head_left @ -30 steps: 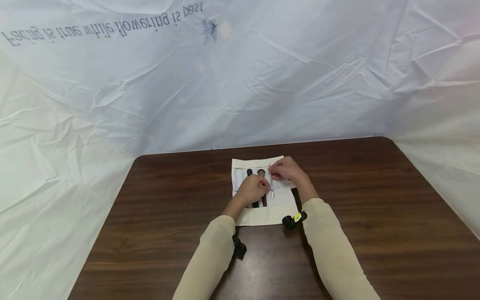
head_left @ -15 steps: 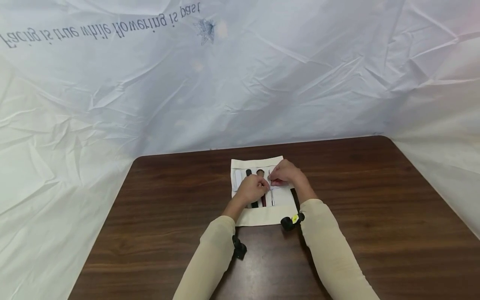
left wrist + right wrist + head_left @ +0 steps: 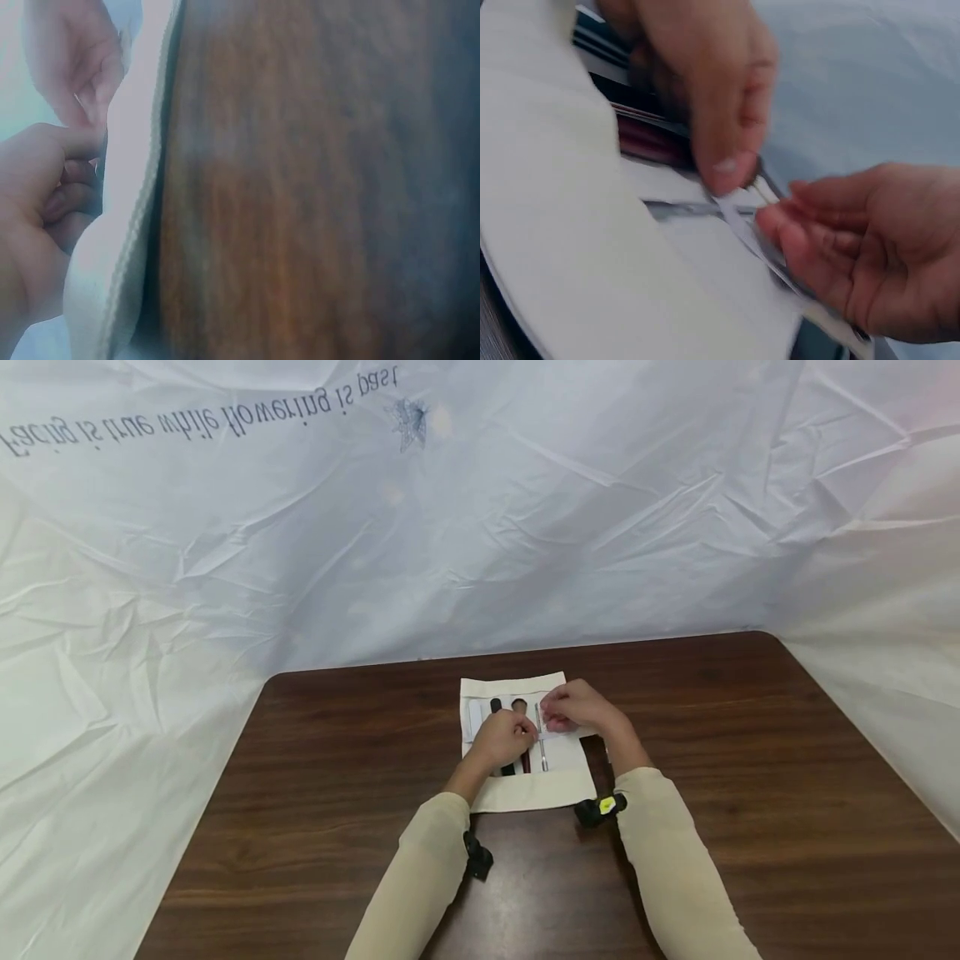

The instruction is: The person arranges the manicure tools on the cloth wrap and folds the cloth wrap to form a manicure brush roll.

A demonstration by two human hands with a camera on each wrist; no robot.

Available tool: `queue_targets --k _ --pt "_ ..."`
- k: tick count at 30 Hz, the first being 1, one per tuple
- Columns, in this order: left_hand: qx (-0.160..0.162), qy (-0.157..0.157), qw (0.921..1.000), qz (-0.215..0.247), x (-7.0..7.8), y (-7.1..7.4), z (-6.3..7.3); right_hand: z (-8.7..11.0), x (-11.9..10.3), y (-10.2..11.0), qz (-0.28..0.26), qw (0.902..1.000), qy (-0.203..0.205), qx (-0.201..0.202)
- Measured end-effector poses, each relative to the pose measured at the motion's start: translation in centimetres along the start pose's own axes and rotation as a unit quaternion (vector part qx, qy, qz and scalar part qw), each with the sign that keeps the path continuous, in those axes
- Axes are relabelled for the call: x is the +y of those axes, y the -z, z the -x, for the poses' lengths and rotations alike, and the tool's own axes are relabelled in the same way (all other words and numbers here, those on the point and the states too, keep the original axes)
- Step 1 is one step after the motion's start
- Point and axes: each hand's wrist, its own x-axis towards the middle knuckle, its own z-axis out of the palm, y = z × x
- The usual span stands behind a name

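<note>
A cream fabric case (image 3: 534,792) lies unfolded on the table, with a pale band across its inside. My left hand (image 3: 504,739) rests over its middle and pinches the band's edge (image 3: 735,223), seen in the right wrist view. Under the band runs a thin silver rod-like tool (image 3: 543,752), its lower end in the case's bottom pocket. My right hand (image 3: 577,706) is just right of this tool, fingers loosely bent beside the band. Left of the tool are a makeup brush (image 3: 519,703) with a dark red handle and a black stick-like item (image 3: 496,704), both partly hidden by my left hand.
The brown wooden table (image 3: 337,793) extends around the case on all sides. White sheeting (image 3: 525,527) with printed writing hangs behind and beside it. A dark strap (image 3: 598,760) sticks out at the case's right edge.
The silver tool has slid down toward the bottom pocket. My right hand has let go of it and shifted slightly right. My left hand has stayed in place.
</note>
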Motion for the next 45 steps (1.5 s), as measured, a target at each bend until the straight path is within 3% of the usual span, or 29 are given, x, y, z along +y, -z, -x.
queue_targets --k 2,5,9,11,17,22,28,35,41,45 --pt "0.001 -0.003 1.0000 -0.003 0.0 0.0 0.0 0.4 0.5 0.9 -0.030 0.9992 0.021 0.014" --pt "0.003 -0.005 1.0000 0.000 0.0 0.0 0.2 1.3 1.4 2.4 -0.035 0.9959 0.045 0.069" --pt "0.000 -0.003 1.0000 0.009 -0.2 0.0 0.4 2.3 2.7 4.3 0.034 0.9866 0.046 0.153" --pt "-0.002 -0.002 1.0000 0.008 -0.2 0.1 0.5 2.6 3.2 4.9 0.078 0.9813 0.029 0.174" --pt "-0.010 0.001 0.9999 -0.012 0.2 0.5 0.6 2.7 3.6 5.4 0.180 0.9749 -0.025 0.128" --pt "-0.024 0.006 0.9995 -0.018 1.3 0.2 0.4 2.6 2.9 5.6 0.227 0.9687 -0.050 0.087" --pt "-0.022 0.014 0.9986 -0.046 2.5 -0.5 -0.1 2.7 2.0 5.7 0.235 0.9670 -0.077 0.062" --pt "0.003 0.015 0.9970 -0.076 2.6 -1.0 -0.4 2.8 1.5 5.8 0.230 0.9684 -0.081 0.053" --pt "0.006 0.009 0.9980 -0.062 2.3 -1.5 -0.4 2.8 2.5 6.3 0.206 0.9730 -0.066 0.081" --pt "0.016 0.010 0.9984 -0.053 2.2 -1.5 -0.3 2.4 2.7 6.2 0.144 0.9784 0.003 0.148"
